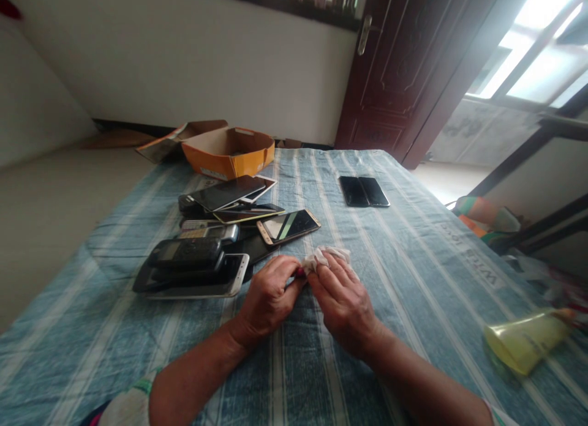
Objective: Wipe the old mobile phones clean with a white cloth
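Note:
My left hand [270,286] is closed in a pinch, with its fingertips on a small dark-red object [300,272]. Most of that object is hidden between the two hands, so its kind does not show. A crumpled white wipe [337,253] is bunched under the fingers of my right hand [342,294], which presses it against the dark-red object. Just beyond my hands lies a gold-framed phone [294,225]. To the left of my left hand are a white-framed phone [236,274] and a black phone [186,254] stacked on it.
More phones [229,193] lie piled toward an open orange cardboard box [229,163]. Two dark phones [365,191] lie side by side at the far right. A yellow translucent container [526,340] is at the right edge. A striped blue cloth [413,279] covers the table.

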{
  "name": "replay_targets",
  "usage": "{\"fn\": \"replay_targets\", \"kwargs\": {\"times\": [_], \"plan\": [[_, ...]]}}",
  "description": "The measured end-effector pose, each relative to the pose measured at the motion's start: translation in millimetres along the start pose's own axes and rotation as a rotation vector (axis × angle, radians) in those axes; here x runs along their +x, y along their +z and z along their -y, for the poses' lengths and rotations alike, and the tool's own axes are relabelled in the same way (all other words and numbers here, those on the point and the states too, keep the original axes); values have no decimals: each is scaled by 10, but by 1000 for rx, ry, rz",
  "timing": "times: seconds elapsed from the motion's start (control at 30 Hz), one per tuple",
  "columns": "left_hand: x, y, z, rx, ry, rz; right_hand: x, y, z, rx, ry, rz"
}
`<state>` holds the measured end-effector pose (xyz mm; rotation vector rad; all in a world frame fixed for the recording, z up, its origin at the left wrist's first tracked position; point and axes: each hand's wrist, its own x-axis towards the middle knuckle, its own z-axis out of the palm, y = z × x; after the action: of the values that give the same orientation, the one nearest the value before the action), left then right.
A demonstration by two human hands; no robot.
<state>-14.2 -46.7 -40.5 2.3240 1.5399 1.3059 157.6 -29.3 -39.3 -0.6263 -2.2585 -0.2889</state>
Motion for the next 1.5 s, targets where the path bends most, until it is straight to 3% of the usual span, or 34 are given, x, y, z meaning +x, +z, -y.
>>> {"fn": "replay_targets", "kwargs": {"times": [0.63, 0.87, 1.0, 1.27, 1.5], "plan": [[-23, 13, 25, -2, -12, -5, -58, -55, -270, 1, 143, -30], [-20, -4, 12, -10, 5, -7, -185, -70, -525, 156, 409, -186], [-13, -10, 0, -19, 10, -9, -146, -144, -561, 256, 474, -263], [20, -36, 8, -95, -22, 40, 27, -321, -469, 343, 388, -194], [50, -96, 23, -170, -53, 109, 273, -389, -479, 421, 169, 65]]}}
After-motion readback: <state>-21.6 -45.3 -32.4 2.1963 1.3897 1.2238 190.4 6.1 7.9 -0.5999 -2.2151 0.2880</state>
